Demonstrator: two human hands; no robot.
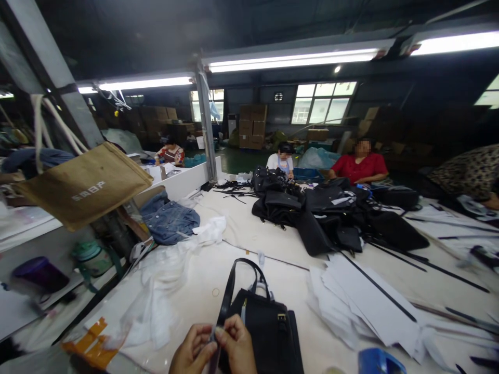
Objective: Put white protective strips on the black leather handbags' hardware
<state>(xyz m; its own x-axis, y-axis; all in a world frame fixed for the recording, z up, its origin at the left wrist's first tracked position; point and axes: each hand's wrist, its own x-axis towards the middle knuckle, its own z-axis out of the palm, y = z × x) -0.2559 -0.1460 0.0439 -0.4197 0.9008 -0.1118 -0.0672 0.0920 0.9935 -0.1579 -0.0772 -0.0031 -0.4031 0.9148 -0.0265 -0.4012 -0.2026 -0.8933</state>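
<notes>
A black bag (265, 324) with gold-coloured zip and buckle lies on the white table at the bottom centre, its handles (249, 261) looping away from me. My left hand (194, 350) pinches a dark strap (223, 311) along the bag's left side. Close beside it, my right hand (237, 345) grips the same strap between thumb and fingers, in front of the bag's lower left part. Both sets of fingertips nearly meet; whatever small detail sits between them is too blurred to make out.
Black bags (323, 208) are heaped at the table's far side. White sheets (362, 296) lie right, above a blue object (380, 361). Left are white wrapping (156, 296), a denim garment (169, 215) and a hanging tan bag (89, 182). Several people sit beyond.
</notes>
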